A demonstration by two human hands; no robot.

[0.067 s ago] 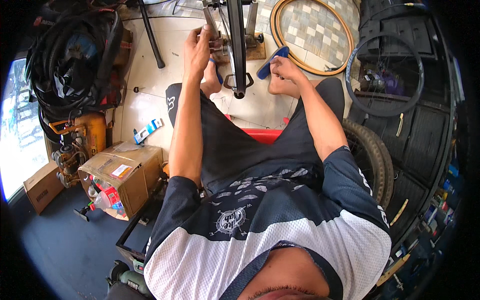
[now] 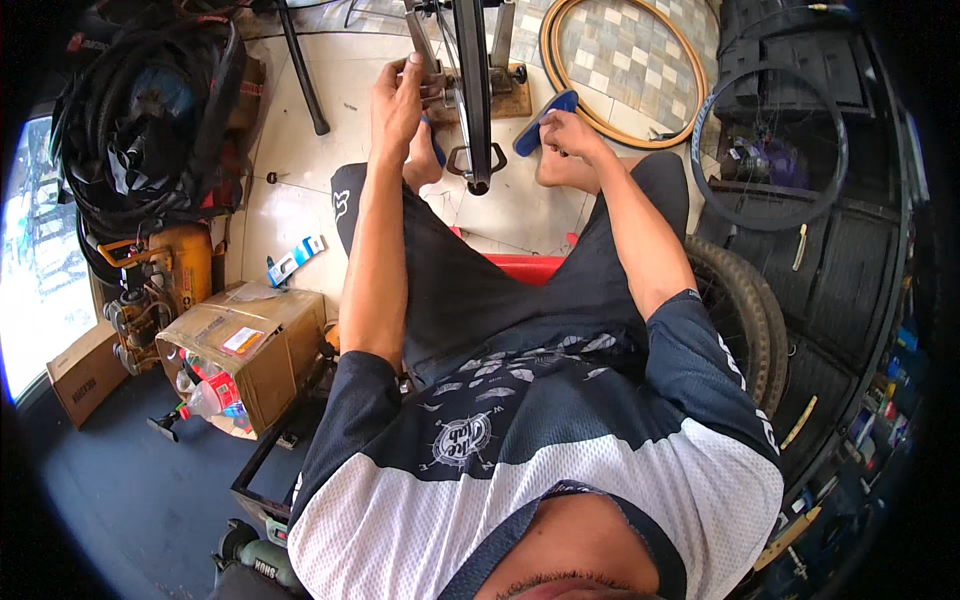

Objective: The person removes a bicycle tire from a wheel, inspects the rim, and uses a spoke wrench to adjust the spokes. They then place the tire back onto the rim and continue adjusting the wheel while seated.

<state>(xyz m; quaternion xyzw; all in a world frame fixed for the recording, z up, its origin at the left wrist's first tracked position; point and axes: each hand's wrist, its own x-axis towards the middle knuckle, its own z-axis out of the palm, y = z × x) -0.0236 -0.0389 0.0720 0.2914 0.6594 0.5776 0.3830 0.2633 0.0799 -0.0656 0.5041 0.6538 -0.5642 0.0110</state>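
My left grip (image 2: 397, 108) and right grip (image 2: 571, 136) are flanking one wheel (image 2: 480, 115), their closure unclear; one carton (image 2: 280, 340) is holding a red-labelled bottle (image 2: 212, 397).

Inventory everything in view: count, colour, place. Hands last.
Rim: one, black, edge-on, top centre
Stand: one, grey, astride the rim
Rings: seemingly two, tan, upper right
Large hoop: one, dark grey, upper right
Knobby tyre: at least one, dark, right
Box: one, brown, open, left
Machine: one, yellow, beside the box
Packet: one, blue-white, floor, left
Heap: uncountable, black, upper left
Small items: uncountable, mixed, right edge
Sandals: two, blue, flanking the rim
Seat-like item: one, red, centre
Left hand: one, bare, by the stand
Right hand: one, bare, right of rim
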